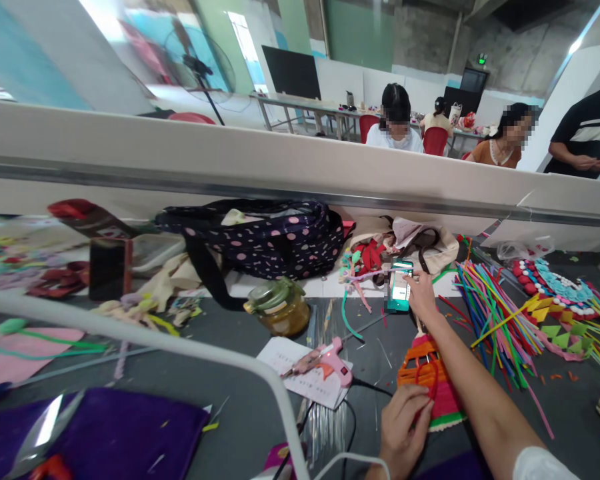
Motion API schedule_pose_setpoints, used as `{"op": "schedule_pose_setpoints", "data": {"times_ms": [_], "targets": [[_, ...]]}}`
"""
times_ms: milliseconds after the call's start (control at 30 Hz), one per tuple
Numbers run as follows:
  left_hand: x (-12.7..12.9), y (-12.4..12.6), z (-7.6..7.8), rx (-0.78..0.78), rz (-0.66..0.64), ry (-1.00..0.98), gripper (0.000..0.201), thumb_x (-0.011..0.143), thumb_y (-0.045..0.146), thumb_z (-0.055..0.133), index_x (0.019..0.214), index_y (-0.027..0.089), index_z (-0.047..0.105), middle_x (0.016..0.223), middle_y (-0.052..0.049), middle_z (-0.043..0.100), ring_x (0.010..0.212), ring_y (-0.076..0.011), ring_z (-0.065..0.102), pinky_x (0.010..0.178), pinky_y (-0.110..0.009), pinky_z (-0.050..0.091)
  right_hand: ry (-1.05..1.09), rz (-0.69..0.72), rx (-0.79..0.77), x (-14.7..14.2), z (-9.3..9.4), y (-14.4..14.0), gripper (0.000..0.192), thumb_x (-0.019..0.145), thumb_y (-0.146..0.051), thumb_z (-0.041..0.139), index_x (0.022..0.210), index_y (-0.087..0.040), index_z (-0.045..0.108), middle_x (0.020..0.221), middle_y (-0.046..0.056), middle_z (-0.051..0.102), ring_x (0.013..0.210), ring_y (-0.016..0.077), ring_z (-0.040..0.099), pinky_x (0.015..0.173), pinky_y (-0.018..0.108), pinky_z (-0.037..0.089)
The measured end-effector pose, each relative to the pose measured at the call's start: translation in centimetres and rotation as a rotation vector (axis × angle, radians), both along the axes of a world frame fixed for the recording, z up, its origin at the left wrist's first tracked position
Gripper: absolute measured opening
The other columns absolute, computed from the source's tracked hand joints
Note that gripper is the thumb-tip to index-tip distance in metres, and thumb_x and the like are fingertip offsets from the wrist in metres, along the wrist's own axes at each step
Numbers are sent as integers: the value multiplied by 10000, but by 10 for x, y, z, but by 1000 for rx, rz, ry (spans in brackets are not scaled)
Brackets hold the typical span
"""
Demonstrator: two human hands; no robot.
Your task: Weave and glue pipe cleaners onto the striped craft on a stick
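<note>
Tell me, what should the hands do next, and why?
Probably draw the right hand back from the phone to the striped craft piece. The left hand already pinches a red strip at the piece's edge, while the right only touches the lit screen, so the piece has one hand on it.

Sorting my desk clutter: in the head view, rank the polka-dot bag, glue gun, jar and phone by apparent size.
Largest to smallest:
1. polka-dot bag
2. glue gun, lying nearer the camera
3. jar
4. phone, under the right hand
Gun and jar look close; unsure.
</note>
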State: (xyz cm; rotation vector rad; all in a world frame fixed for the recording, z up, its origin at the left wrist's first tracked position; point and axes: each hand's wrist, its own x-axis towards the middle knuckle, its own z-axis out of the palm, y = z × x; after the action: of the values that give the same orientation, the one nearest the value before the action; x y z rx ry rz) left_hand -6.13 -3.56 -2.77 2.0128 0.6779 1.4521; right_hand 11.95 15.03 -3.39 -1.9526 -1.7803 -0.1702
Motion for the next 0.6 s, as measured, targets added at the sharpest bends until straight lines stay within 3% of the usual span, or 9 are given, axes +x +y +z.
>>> {"op": "schedule_pose_setpoints", "data": {"times_ms": [400,600], "targets": [[-1,0,-3,0,-10,5,210,808,31,603,955,177,638,885,-66,687,815,-157,665,711,-262,546,10,-4,1,-3,-3,2,491,792,-22,457,1195,-226,648,1195,128,483,1044,247,415,897,362,364],[-1,0,1,-1,-2,-2,177,821,54,596,937,178,646,861,-74,688,790,-165,669,684,-268,550,59,-27,56,2,4,-15,510,783,-10,412,1194,-205,643,1185,129,480,1063,248,415,903,370,378]]}}
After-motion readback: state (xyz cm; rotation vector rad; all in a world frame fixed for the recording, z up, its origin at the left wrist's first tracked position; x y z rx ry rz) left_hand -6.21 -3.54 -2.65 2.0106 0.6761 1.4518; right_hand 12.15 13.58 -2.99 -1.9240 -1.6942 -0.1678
